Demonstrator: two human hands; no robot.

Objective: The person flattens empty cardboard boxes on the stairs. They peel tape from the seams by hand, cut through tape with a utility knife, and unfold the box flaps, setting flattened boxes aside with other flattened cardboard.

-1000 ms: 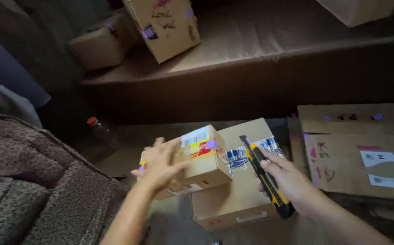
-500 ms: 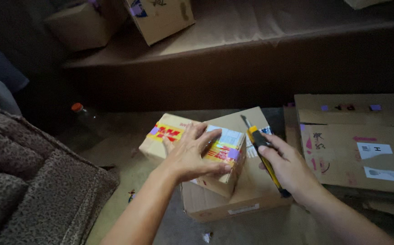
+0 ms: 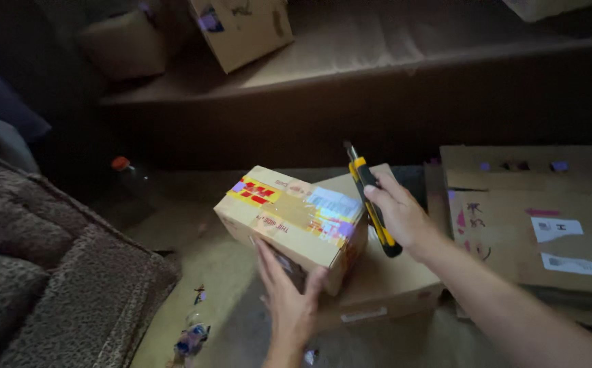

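Brown cardboard is filling most of the floor here. The small taped cardboard box with yellow-and-red and white labels [image 3: 289,221] is sitting tilted, its lower edge resting on the larger flat cardboard box [image 3: 377,286] beneath it. The left hand [image 3: 289,296] is cupping the small box from below at its near face, fingers spread and pressing up against the cardboard. The right hand [image 3: 398,218] is wrapping tightly around a yellow-and-black utility knife [image 3: 372,201], blade end pointing up and away, just beside the small box's right edge but not touching it. To the right, flattened cardboard sheets with white labels [image 3: 534,218] are lying close against the larger box. On the left, a brown mottled cushion [image 3: 57,286] is crowding in, leaving a bare strip of floor [image 3: 207,272] between. A dark long step [image 3: 377,116] is running behind.
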